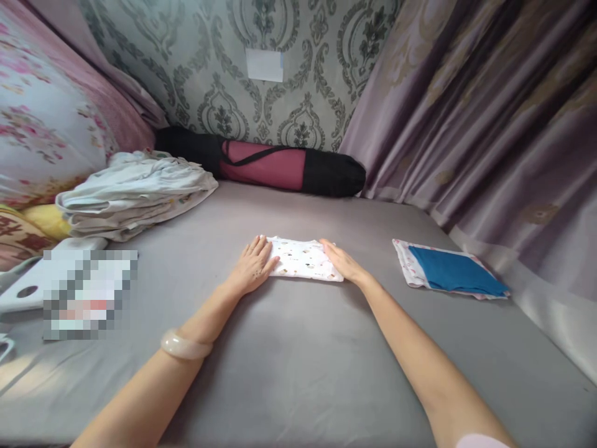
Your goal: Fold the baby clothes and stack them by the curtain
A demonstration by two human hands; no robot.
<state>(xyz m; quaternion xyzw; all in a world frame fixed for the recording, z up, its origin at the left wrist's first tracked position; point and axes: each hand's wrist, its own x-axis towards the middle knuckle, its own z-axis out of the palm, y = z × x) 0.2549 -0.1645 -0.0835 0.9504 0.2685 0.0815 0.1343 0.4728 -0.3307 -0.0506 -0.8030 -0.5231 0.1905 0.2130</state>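
A small folded white garment with a little printed pattern (298, 258) lies flat on the grey bed sheet in front of me. My left hand (254, 264) rests palm down on its left edge, fingers stretched out and the thumb over the cloth. Along the right edge, my right hand (341, 260) touches the fabric with fingers extended toward the far corner; part of that hand's underside is hidden. A pale bangle (185, 346) circles my left wrist. Off to the right lies another folded stack, a blue cloth (459, 269) on top of a pink-and-white patterned piece (408, 267).
A heap of pale clothes (140, 190) sits at the left, near a floral pillow (44, 118) and a pixelated flat item (88, 295). At the back, a long black-and-maroon bag (265, 167) lies by the patterned wall. Mauve curtains (466, 124) hang along the right side.
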